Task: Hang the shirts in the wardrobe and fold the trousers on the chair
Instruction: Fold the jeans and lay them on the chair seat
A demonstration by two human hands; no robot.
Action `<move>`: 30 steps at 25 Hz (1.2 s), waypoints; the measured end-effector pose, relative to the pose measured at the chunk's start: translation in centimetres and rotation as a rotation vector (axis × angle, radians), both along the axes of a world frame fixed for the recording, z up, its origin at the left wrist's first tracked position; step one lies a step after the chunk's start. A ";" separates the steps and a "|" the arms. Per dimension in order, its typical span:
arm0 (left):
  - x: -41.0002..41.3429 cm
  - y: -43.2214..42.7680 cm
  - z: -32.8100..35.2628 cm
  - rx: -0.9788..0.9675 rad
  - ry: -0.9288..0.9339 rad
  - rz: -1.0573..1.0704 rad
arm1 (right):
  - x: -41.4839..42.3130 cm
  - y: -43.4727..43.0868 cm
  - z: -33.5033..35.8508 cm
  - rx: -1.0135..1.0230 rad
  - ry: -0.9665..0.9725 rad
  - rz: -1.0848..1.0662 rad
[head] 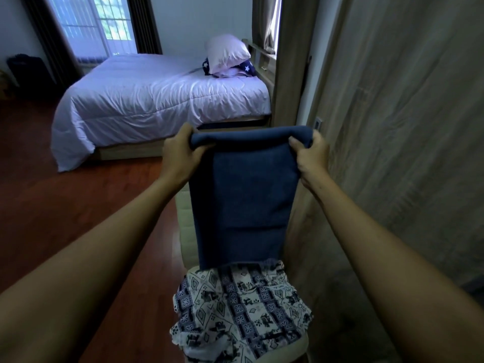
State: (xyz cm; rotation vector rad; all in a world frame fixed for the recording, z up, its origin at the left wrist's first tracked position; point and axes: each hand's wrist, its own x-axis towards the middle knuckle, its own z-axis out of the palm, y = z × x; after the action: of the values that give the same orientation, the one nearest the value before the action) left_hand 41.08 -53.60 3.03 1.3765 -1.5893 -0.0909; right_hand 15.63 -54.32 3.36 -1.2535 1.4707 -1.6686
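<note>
Trousers (pixel 243 200) hang folded, gripped by left hand (pixel 180 153) and right hand (pixel 311 158).

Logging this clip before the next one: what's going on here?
A person holds a dark blue garment up by its folded-over top edge. The left hand grips one corner and the right hand grips the other. The garment hangs doubled, and its lower edge reaches a patterned garment bunched on the chair. A made bed stands behind.
</note>
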 end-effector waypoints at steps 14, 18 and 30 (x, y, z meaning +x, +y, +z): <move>-1.5 24.8 -28.9 0.607 0.237 -0.279 | -5.9 23.6 -28.6 0.567 -0.025 0.146; -2.7 23.9 -32.2 0.690 0.291 -0.216 | -5.6 22.2 -32.2 0.662 0.021 0.138; -2.3 6.1 -39.9 0.822 0.626 0.057 | -3.5 6.7 -38.6 0.633 0.091 0.155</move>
State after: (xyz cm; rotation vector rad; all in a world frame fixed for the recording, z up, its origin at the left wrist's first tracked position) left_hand 38.76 -47.45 -36.87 1.7548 -0.9878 -1.1279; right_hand 12.13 -47.65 -35.26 -1.0525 1.7193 -0.9362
